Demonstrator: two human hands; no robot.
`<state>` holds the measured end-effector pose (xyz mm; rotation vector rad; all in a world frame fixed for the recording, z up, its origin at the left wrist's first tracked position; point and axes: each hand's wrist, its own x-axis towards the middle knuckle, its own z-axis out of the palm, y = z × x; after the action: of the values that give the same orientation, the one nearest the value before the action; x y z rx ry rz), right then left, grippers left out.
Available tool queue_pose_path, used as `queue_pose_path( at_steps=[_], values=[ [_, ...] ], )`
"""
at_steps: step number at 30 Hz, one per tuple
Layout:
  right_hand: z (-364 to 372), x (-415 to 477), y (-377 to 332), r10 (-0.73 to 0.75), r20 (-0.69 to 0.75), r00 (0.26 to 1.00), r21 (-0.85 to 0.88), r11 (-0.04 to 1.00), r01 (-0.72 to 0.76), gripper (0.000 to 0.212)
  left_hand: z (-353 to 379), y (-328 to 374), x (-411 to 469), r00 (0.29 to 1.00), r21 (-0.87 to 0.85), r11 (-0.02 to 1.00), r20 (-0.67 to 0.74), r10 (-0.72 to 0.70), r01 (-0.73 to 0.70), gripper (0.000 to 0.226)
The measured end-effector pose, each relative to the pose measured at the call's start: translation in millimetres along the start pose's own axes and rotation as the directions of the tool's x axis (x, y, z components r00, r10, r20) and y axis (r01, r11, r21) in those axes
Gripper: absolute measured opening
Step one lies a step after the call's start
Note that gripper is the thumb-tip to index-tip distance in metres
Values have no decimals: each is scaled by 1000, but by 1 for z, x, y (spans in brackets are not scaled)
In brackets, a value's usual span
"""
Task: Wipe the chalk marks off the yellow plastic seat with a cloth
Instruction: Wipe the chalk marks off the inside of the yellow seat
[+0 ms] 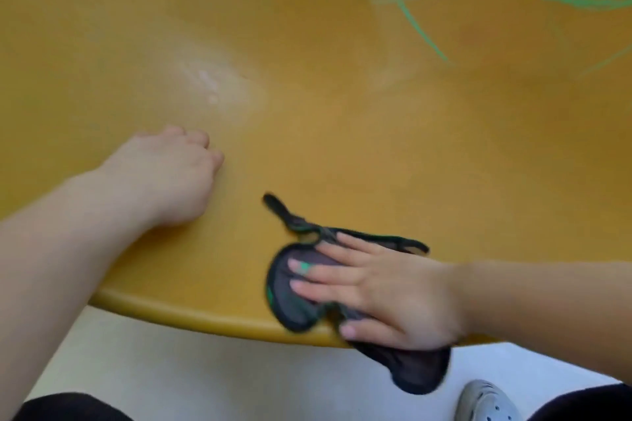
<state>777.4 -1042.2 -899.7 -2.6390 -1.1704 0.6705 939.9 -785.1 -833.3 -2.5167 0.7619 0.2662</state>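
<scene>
— Both hands, what are they doing?

— Right hand (pixel 386 290) lies flat on the cloth (pixel 297 304). Its fingers are straight and press the cloth down on the yellow seat (pixel 307 147), close to the front edge. Left hand (pixel 171 174) rests on the seat, well apart from the cloth. Its fingers are curled in a fist with nothing inside.

— Where is the cloth?

— Under the right hand. One end hangs off the edge, over the white floor (pixel 171 369), near a grey shoe (pixel 485 403).

— How will it feel?

— Soft, thin and light, I think. It looks floppy and folds up. It could slip out from under the fingers, so push with the whole flat hand on its middle. I think the seat is hard and smooth, maybe slippery.

— And the chalk?

— Green chalk marks (pixel 424 34) are far up on the right, well apart from the cloth. One finger has a green smudge (pixel 302 267) too. I think the cloth must go up there.

— Any words to read?

— No. I see no label or writing on the cloth, the seat or the shoe. It is all a bit blurry.
</scene>
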Motion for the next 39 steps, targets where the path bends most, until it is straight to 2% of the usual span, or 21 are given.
queue_pose_path(
  at_steps=[2, 4, 5, 7, 8, 10, 11, 13, 15, 16, 18, 20, 21, 23, 25, 27, 29, 31, 32, 36, 39],
  values=[
    [1, -29, 20, 22, 11, 1000, -11, 1000, -22, 62, 6, -3, -10, 1000, -29, 999, -18, 15, -15, 45],
    [-3, -44, 66, 277, -61, 959, -132, 950, -283, 69, 8, -6, -16, 998, -50, 998, -51, 22, -24, 47],
    [-9, -44, 92, 462, -76, 883, -183, 864, -468, 75, 8, -9, -18, 997, -62, 998, -72, 17, -22, 47],
    [-25, -28, 130, 745, -96, 660, -189, 637, -747, 86, 8, -15, -20, 995, -82, 997, -98, 5, -13, 47],
    [-33, -12, 141, 811, -118, 573, -128, 560, -819, 86, 10, -17, -21, 995, -85, 996, -99, 3, -11, 46],
    [-41, 31, 136, 849, -180, 497, 5, 506, -862, 79, 13, -19, -23, 995, -76, 997, -101, 9, -16, 46],
    [-41, 53, 126, 834, -210, 510, 45, 529, -847, 78, 15, -20, -23, 994, -69, 997, -105, 12, -19, 46],
    [-30, 89, 85, 714, -239, 658, 34, 683, -729, 76, 17, -22, -23, 993, -80, 996, -121, 15, -25, 44],
    [-19, 97, 23, 470, -233, 851, 30, 878, -477, 79, 16, -23, -23, 989, -101, 995, -149, 10, -25, 41],
    [-14, 88, -8, 324, -212, 922, 39, 946, -323, 78, 17, -24, -22, 987, -105, 994, -163, 5, -22, 40],
    [-7, 58, -53, 56, -136, 989, 39, 998, -51, 71, 17, -27, -20, 984, -111, 994, -178, -7, -13, 39],
    [0, 21, -54, -132, -78, 988, -22, 991, 131, 66, 17, -27, -19, 985, -124, 992, -171, -14, -7, 39],
    [2, 6, -43, -140, -57, 988, -44, 989, 138, 66, 17, -25, -19, 985, -128, 992, -172, -13, -9, 39],
    [1, -9, -6, 28, -6, 1000, -59, 998, -28, 75, 17, -23, -19, 984, -128, 992, -178, -11, -12, 39],
    [-7, -2, 40, 301, 1, 954, -130, 945, -299, 85, 16, -23, -19, 985, -129, 992, -173, -15, -7, 39],
    [-17, 20, 75, 499, 10, 867, -145, 858, -492, 77, 15, -23, -19, 987, -130, 992, -161, -20, -1, 39],
    [-22, 53, 75, 544, -48, 837, -107, 831, -546, 65, 17, -22, -20, 987, -120, 993, -158, -19, 0, 39],
    [-22, 83, 39, 501, -87, 861, -51, 861, -506, 92, 19, -23, -20, 988, -119, 993, -154, -20, 2, 39],
    [-22, 91, 12, 416, -104, 903, -44, 905, -422, 104, 19, -24, -20, 988, -123, 992, -154, -21, 1, 40],
    [-15, 73, -58, 137, -93, 986, -44, 989, -142, 105, 16, -25, -19, 984, -127, 992, -176, -17, -5, 41],
    [-5, 35, -55, -8, -58, 998, -208, 978, -4, 112, 16, -24, -17, 987, -126, 992, -159, -20, 0, 43]
  ],
)
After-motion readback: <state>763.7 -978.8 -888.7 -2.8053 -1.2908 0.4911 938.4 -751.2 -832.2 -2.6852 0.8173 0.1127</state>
